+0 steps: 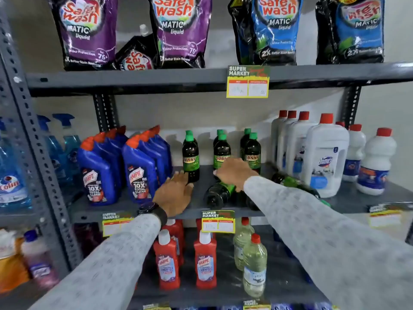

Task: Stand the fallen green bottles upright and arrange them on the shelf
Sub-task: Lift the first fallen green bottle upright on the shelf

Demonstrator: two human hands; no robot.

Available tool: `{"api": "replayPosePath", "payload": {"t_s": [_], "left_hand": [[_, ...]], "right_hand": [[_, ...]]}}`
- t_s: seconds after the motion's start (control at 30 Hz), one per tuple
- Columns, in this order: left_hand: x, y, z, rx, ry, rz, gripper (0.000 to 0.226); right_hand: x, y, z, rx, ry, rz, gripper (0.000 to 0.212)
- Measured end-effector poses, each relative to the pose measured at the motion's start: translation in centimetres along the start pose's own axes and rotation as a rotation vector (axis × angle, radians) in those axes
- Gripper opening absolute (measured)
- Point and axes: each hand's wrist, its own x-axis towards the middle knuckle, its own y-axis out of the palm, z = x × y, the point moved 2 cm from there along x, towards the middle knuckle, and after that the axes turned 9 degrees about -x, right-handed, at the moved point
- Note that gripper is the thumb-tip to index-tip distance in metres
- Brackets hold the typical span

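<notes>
— What do the green bottles say?

— "SUNNY" on the standing bottles (190, 156), mid shelf (134, 205). One fallen bottle (218, 194) lies by the front edge.

— And the hands?

— The right hand (234, 172) rests on it, fingers curled over (whether squeezing, I cannot tell). The left hand (175, 192) is spread open, touching a standing one.

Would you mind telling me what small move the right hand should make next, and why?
Probably close the right hand around the fallen green bottle lying beneath it and tip it upright; it lies on its side at the shelf's front edge, while the upright bottles stand behind.
</notes>
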Motion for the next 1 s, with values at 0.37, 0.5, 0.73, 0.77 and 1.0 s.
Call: {"api": "replayPosePath", "payload": {"t_s": [0.37, 0.5, 0.73, 0.77, 1.0], "left_hand": [[0.9, 4.6, 3.9, 0.296, -0.02, 0.25, 0.085], [0.7, 4.6, 3.7, 0.367, 0.029, 0.284, 0.083], [1.2, 5.2, 4.4, 0.251, -0.038, 0.252, 0.081], [1.2, 5.2, 4.2, 0.234, -0.059, 0.26, 0.078], [1.1, 5.6, 4.8, 0.264, -0.024, 0.232, 0.094]], "right_hand": [[2.2, 4.0, -0.8, 0.55, 0.388, 0.385, 0.042], [2.0, 3.8, -1.2, 0.619, 0.402, 0.395, 0.039], [2.5, 1.1, -0.3, 0.717, 0.247, 0.25, 0.05], [2.6, 0.9, -0.2, 0.753, 0.235, 0.176, 0.054], [1.8, 5.2, 0.2, 0.62, -0.063, -0.383, 0.114]]}}
